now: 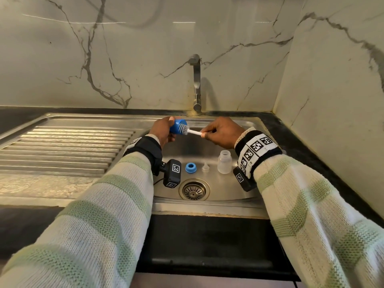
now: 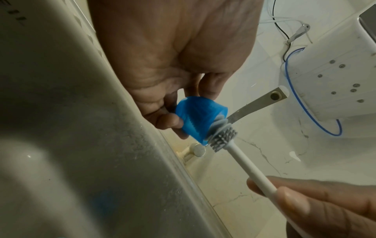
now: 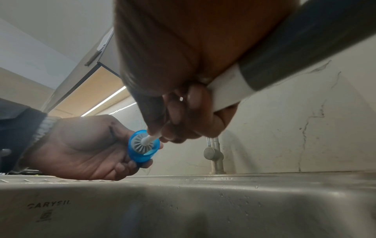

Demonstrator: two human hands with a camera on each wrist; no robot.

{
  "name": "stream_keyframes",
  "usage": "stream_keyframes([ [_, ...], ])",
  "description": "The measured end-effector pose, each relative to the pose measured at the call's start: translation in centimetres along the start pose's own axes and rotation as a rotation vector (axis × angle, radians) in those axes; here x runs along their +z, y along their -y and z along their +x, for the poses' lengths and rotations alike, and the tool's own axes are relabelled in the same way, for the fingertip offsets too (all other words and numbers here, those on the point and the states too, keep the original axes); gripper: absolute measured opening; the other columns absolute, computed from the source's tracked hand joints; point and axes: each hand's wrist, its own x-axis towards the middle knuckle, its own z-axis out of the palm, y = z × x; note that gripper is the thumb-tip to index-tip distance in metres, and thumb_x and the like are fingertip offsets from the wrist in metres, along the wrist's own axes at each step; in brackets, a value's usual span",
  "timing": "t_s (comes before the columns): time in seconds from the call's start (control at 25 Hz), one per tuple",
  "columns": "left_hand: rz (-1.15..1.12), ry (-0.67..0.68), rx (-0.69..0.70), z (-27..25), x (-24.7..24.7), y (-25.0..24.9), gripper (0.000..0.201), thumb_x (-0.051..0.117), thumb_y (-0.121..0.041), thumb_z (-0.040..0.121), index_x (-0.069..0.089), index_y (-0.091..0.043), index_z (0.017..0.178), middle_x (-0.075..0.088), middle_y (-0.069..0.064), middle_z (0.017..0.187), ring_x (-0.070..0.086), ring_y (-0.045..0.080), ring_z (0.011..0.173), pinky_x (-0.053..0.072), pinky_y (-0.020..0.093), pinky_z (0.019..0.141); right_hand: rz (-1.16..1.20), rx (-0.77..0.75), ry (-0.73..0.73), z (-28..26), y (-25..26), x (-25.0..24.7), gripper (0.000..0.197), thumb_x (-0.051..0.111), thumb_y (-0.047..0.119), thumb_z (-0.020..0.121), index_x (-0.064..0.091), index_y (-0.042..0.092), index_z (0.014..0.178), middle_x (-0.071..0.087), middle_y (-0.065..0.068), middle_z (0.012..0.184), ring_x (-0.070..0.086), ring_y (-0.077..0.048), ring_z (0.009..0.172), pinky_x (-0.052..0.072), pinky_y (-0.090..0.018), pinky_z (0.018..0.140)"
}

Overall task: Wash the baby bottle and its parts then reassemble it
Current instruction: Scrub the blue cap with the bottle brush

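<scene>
My left hand (image 1: 164, 129) grips a translucent blue bottle cap (image 1: 177, 126) above the sink, its mouth turned to the right. My right hand (image 1: 220, 132) pinches the white handle of a bottle brush (image 1: 195, 132); the grey bristle head (image 2: 221, 136) sits partly inside the cap's mouth (image 3: 143, 145). On the sink floor stand the blue screw ring (image 1: 190, 167), the small clear teat (image 1: 205, 167) and the clear bottle body (image 1: 224, 161), side by side below my hands.
The steel sink basin (image 1: 228, 190) has its drain (image 1: 194, 190) at the front centre. A tap (image 1: 196, 80) rises behind it against the marble wall, with no water running. A ribbed drainboard (image 1: 62, 146) lies to the left, and dark countertop (image 1: 301, 142) to the right.
</scene>
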Motion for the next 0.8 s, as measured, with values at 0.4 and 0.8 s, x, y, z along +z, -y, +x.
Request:
stream_keyframes([
  [0.4, 0.056, -0.008, -0.028, 0.02, 0.51, 0.14, 0.034, 0.048, -0.027, 0.101, 0.057, -0.003, 0.123, 0.060, 0.019, 0.092, 0.056, 0.019, 0.060, 0.053, 0.030, 0.058, -0.173, 0.078, -0.055, 0.38, 0.27, 0.03, 0.023, 0.060, 0.026, 0.093, 0.077, 0.016, 0.104, 0.073, -0.004, 0.087, 0.065, -0.020, 0.080, 0.054, -0.031, 0.076],
  [0.8, 0.065, 0.034, -0.056, -0.54, 0.16, 0.27, 0.035, 0.044, -0.023, 0.101, 0.059, -0.001, 0.125, 0.060, 0.021, 0.095, 0.052, 0.019, 0.058, 0.050, 0.027, 0.051, 0.002, 0.067, 0.049, -0.31, -0.36, -0.10, 0.023, 0.064, 0.026, 0.093, 0.074, 0.017, 0.111, 0.067, 0.008, 0.074, 0.056, -0.007, 0.063, 0.042, -0.016, 0.055],
])
